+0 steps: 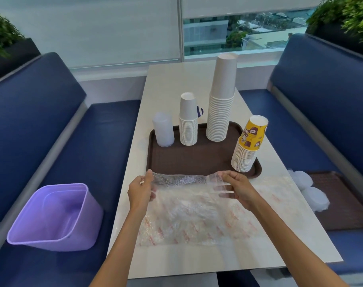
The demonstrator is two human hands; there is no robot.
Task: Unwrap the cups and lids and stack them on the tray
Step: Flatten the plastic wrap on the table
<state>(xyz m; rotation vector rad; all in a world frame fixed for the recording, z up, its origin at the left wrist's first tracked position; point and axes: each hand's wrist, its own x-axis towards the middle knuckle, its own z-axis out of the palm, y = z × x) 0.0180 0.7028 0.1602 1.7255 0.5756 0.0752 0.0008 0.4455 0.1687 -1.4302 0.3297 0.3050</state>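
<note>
L hand: left hand (140, 190) pinches the left end of the plastic wrap (189, 212), thumb + fingers clamped on the film.
R hand: right hand (239, 189) grips the right end, fingers curled into the film.
Wrap: empty, clear w/ red print, spread flat on the table (176, 259) just in front of the tray (189, 160); far edge bunched into a roll between both hands.
Done: 4 stacks up on the tray: clear stack (163, 130) far left, small white cups (188, 125) beside it, tall white cups (221, 108) mid, yellow cups (248, 146) at the near right corner, leaning.
Left: lids (313, 198) on a second tray (346, 206) on the right bench, well apart from the main tray; look bagged, can't be sure.
Bin: purple bin (54, 218) on the left bench, prob. where the wrap goes.
Progress: cups look done; approx. past halfway, w/ wrap disposal + lids to go.
</note>
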